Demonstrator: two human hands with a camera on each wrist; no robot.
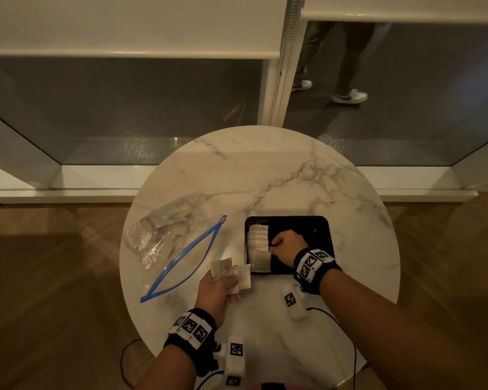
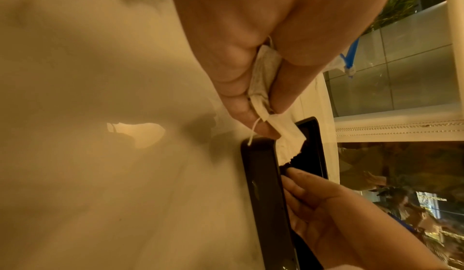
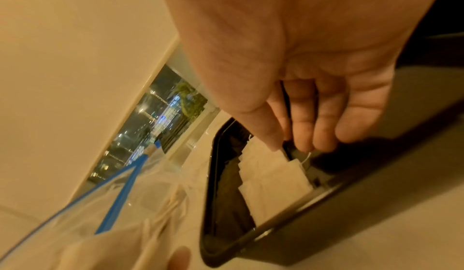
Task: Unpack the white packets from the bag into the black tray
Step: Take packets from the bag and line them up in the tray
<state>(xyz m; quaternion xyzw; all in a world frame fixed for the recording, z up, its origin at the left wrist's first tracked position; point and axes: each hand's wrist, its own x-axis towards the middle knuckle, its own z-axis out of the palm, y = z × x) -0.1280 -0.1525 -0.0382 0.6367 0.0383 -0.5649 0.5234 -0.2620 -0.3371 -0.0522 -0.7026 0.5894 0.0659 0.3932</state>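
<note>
From the head view, I take the black tray [image 1: 327, 226] as my landmark. My right hand [image 1: 286, 244] is inside it, fingers curled down at the inner edge of a row of white packets [image 1: 257, 243] that runs along the tray's left side. The row's long axis goes from the tray's near rim to its far rim, and each packet lies flat. My left hand [image 1: 217, 291] sits just outside the tray's near-left corner, gripping a loose bunch of packets [image 1: 233, 273] fanned toward that corner. The clear bag [image 1: 169, 237] lies left of the tray, its blue zip mouth gaping toward the tray, with more packets inside. So I judge the bunch in my left hand is the next supply, a short reach left of my right hand.

From the left wrist, my thumb and fingers [image 2: 233, 87] pinch the packets [image 2: 263, 80] between them; one corner and its string hang over the tray's rim [image 2: 261, 185]. My right hand [image 2: 334, 210] is in the tray beyond.

From the right wrist, my fingertips [image 3: 303, 133] are bunched and pointing down, the forefinger touching the top edge of the overlapped packets [image 3: 273, 177], which step back toward the tray's far end. Whether they pinch a packet I cannot tell.
</note>
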